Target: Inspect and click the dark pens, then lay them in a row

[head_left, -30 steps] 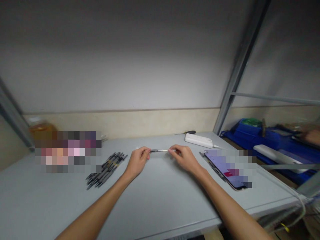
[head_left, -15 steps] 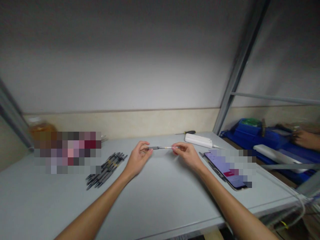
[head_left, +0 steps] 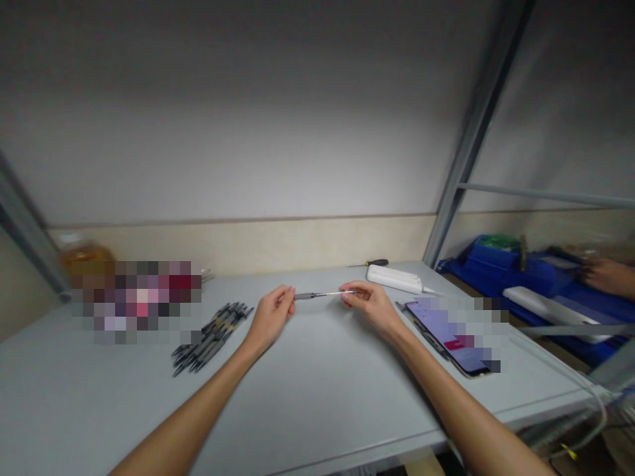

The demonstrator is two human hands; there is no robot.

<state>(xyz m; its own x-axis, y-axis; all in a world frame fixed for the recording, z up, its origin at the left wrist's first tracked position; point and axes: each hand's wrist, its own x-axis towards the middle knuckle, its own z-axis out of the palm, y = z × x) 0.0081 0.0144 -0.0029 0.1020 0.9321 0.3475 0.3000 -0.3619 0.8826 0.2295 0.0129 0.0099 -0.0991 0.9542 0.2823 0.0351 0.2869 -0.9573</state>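
Obscured areas, head view.
Pen (head_left: 305, 296): left end hidden in left hand (head_left: 272, 314), right end too small to tell at right hand (head_left: 368, 305). Both forearms (head_left: 198, 403) cut by bottom edge. Bottle (head_left: 90, 255), lower part pixelated; phone (head_left: 434, 320), right side likewise. Co-worker's hand (head_left: 609, 275) blurred, cropped at right edge.

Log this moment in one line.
left hand: pinching slim grey barrel | right hand: pinching thin silvery rod | rod meets barrel

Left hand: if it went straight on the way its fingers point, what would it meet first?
Past the gray barrel it holds, the left hand would probably meet the right hand first, along the thin rod; depth is unclear.
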